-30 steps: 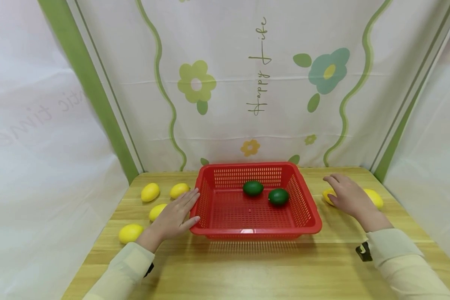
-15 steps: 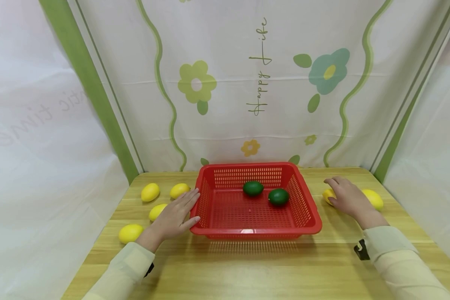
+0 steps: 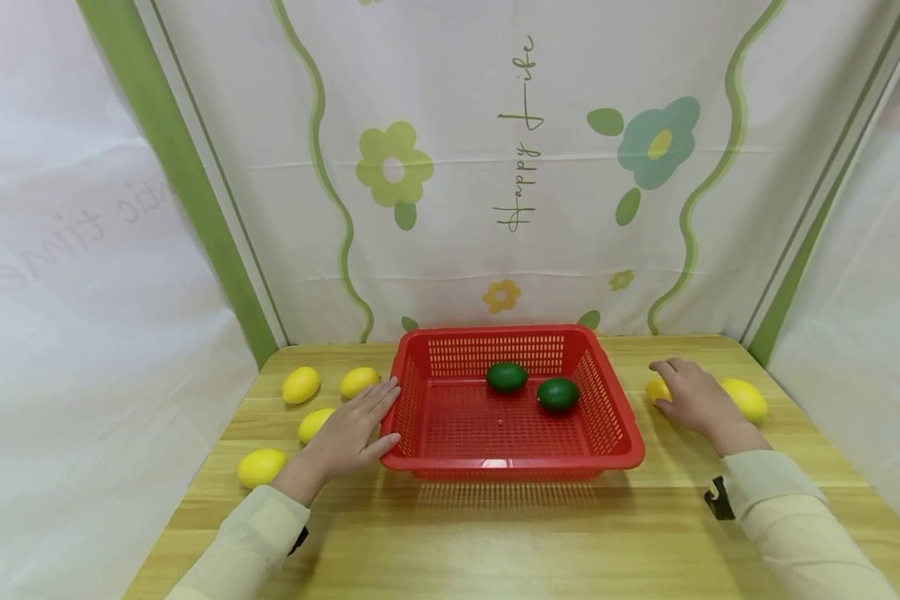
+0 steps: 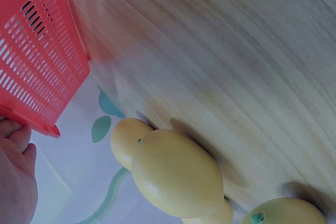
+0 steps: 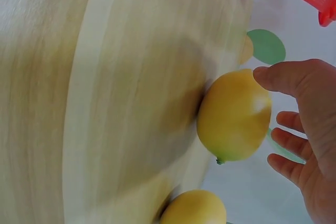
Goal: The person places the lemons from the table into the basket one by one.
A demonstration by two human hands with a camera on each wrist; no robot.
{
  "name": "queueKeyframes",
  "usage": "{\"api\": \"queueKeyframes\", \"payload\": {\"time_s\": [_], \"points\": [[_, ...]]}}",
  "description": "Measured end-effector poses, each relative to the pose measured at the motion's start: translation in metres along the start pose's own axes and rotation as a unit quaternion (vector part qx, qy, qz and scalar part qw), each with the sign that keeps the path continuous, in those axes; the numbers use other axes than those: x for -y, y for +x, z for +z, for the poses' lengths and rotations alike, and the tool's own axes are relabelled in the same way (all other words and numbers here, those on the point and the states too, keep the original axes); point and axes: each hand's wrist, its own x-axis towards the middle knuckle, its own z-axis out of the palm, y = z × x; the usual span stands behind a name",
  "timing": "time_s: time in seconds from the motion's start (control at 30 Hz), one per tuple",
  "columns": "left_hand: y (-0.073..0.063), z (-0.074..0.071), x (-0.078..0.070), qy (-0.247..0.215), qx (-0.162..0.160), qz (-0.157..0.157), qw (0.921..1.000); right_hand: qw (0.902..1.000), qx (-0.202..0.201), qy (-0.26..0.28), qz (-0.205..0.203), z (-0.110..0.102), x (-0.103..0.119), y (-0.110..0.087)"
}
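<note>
My left hand [image 3: 348, 429] lies with extended fingers on the left rim of a red plastic basket [image 3: 495, 462]; in the left wrist view its fingertips meet the rim. Inside the basket are two dark green lemon-shaped fruits, one green fruit [image 3: 506, 377] further back and another green fruit [image 3: 557, 395] at the right. My right hand [image 3: 697, 402] hovers over a yellow lemon [image 5: 234, 115] right of the basket. Its thumb tip overlaps the lemon's edge in the right wrist view, while the other fingers, loosely bent, stay apart from it. Whether the thumb touches cannot be told.
Another yellow lemon [image 3: 746, 401] lies right of my right hand. Several yellow lemons are left of the basket, including a lemon [image 3: 262, 467] near my left wrist and a lemon [image 3: 301, 385] further back. A printed curtain [image 3: 450, 250] closes off the wooden table's [image 3: 495, 542] back.
My right hand has shifted very slightly down around the near lemon, and its forearm has moved a little left. The left hand, basket and green fruits have stayed put.
</note>
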Motion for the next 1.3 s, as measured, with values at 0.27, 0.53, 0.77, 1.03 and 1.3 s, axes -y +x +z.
{"api": "queueKeyframes", "payload": {"time_s": [0.27, 0.53, 0.77, 1.03, 1.3], "points": [[0.0, 0.001, -0.001, -0.001, -0.022, 0.013, 0.9997, 0.9996, 0.019, 0.001, 0.02, 0.007, -0.003, 0.002], [0.0, 0.001, 0.0, 0.002, -0.025, 0.018, 0.9995, 0.9994, 0.029, -0.005, 0.02, 0.013, -0.005, 0.002], [0.0, 0.001, 0.0, -0.003, -0.022, 0.017, 0.9996, 0.999, 0.035, -0.001, 0.027, 0.018, -0.008, 0.003], [0.0, 0.001, -0.001, -0.004, -0.02, 0.015, 0.9997, 0.9989, 0.034, -0.002, 0.032, 0.024, -0.01, 0.001], [0.0, 0.001, -0.001, -0.002, -0.02, 0.012, 0.9997, 0.9992, 0.028, -0.009, 0.027, 0.027, -0.012, 0.001]]}}
